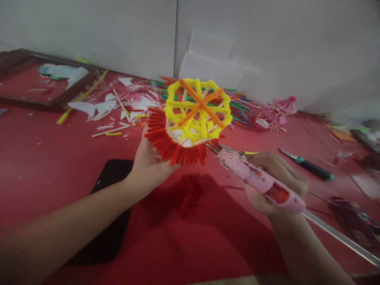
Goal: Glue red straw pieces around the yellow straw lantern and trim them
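Note:
My left hand (pixel 148 160) is closed around a round craft piece (pixel 190 122) held above the red table. The piece has a yellow straw rim, crossed orange straws on top and a fringe of short red straws round its lower edge. My right hand (pixel 276 182) grips a pink glue gun (pixel 261 180) with a clear glue stick trailing out behind it. The gun's metal nozzle points left and sits right at the red fringe on the piece's right side.
A black phone (pixel 109 209) lies under my left forearm. A green-handled knife (pixel 308 166) lies to the right. Coloured straws (pixel 237 105), white scraps (pixel 103 107), pink craft bits (pixel 276 113) and white foam blocks (pixel 213 63) lie at the back. A dark wooden frame (pixel 38 79) sits far left.

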Demonstrator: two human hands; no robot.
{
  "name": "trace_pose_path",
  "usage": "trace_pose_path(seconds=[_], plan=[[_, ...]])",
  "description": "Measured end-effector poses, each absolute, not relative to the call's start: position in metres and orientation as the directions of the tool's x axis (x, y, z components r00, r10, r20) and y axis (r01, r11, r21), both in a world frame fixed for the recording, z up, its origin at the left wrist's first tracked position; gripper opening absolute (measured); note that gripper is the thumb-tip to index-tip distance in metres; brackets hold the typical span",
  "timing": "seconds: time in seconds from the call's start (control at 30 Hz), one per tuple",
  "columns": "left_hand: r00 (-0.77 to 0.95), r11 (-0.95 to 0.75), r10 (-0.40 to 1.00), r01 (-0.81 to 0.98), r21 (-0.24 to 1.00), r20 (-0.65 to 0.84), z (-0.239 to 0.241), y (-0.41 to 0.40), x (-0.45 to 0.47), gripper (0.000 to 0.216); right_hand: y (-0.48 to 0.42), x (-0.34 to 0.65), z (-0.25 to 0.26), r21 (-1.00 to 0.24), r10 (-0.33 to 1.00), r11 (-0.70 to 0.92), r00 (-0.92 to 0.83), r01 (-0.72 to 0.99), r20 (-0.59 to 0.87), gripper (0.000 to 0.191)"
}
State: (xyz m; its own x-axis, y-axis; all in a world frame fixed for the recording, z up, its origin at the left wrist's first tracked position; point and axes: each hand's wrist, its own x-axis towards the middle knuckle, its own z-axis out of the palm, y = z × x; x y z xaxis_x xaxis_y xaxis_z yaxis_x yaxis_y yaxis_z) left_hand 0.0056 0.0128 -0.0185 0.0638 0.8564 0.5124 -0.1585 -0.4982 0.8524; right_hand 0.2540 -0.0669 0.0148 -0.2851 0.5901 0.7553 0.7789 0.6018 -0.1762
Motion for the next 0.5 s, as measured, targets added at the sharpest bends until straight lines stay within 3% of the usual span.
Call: trace_pose_path(seconds=[0.3, 0.5], plan=[[0.052, -0.427, 0.894, -0.206, 0.881, 0.445, -0.0237, 0.0144, 0.0116, 0.092, -0.0665, 0.2555, 0.0102, -0.184, 0.599, 0.583, -0.265, 0.791, 0.755, 0.022], [0.082, -0.457, 0.876, -0.169, 0.873, 0.474, -0.0164, 0.0139, 0.0065, 0.084, -0.0656, 0.2546, 0.01, -0.173, 0.584, 0.587, -0.266, 0.791, 0.767, 0.021]])
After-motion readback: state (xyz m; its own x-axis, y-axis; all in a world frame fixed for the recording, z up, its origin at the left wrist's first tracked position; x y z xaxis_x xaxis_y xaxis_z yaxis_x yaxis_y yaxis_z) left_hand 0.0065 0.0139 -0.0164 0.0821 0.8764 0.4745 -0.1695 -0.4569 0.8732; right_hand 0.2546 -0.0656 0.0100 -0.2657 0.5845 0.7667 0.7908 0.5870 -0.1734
